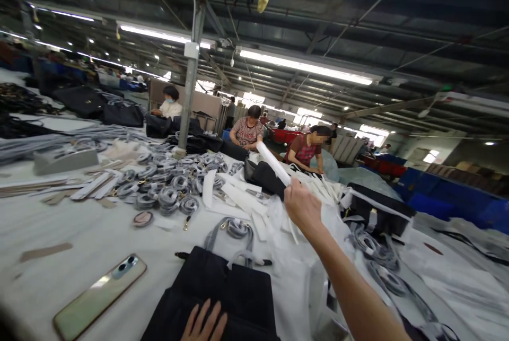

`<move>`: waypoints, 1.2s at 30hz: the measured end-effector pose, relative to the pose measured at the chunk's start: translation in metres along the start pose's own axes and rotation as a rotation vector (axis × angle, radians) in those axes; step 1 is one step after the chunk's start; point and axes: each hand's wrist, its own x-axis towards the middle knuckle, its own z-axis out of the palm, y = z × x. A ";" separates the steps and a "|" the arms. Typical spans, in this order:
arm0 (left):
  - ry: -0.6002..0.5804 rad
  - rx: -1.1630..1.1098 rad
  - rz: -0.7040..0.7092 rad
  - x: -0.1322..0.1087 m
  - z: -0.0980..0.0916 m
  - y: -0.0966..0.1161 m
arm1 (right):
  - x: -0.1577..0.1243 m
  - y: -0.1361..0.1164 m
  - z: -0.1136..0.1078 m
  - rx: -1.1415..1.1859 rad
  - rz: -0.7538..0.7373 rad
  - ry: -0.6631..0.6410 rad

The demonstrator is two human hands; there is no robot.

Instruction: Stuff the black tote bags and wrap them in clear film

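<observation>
A black bag (207,277) lies in front of me at the bottom of the head view, with a wrapped grey strap (237,228) at its far edge. My left hand (204,324) rests flat on the bag, fingers spread; its wrist is out of view. Stretched out over the table, my right hand (303,204) is closed around the near end of a long white strip (273,163), whose far end points up and to the left. Loose white strips (242,198) are heaped below and beyond that hand.
Left of the bag lies a phone (101,296). Many coiled grey straps (169,198) cover the table's middle. A black bag (377,211) stands at right. A metal post (189,78) rises behind the straps. Across the table, co-workers (248,129) bend over bags.
</observation>
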 end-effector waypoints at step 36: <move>-0.555 -0.116 -0.010 0.074 -0.136 -0.012 | -0.176 -0.031 0.189 0.865 -0.284 -1.440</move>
